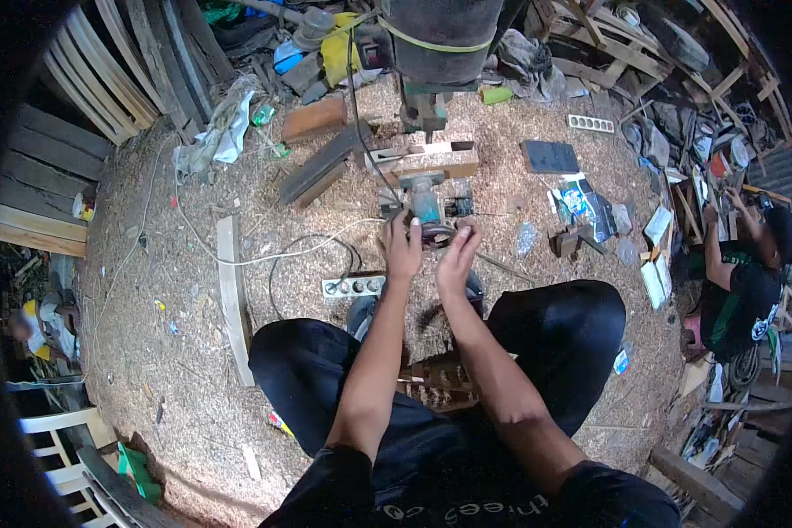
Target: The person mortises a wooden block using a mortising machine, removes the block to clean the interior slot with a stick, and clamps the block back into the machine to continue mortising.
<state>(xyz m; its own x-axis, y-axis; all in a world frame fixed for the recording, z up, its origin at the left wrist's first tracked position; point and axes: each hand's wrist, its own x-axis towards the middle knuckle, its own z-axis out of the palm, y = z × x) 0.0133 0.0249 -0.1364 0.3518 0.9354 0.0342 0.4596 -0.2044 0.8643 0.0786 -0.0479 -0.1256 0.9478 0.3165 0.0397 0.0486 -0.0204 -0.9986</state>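
Left hand [402, 251] and right hand [456, 260] flanking a grinder [426, 207], just above centre.
Both are curling loosely by its wheel [436, 232], any hold unclear; were it spinning, slipping could mean cuts.

The machine [425, 207] stood just above frame centre. 1 power strip [354, 286] lay to its lower left, 1 plank [230, 295] farther left, a 2nd strip [590, 123] at upper right, 1 co-worker [739, 295] far right.

Dark cylinder [440, 37] cut off above, shirt [475, 471] cropped below
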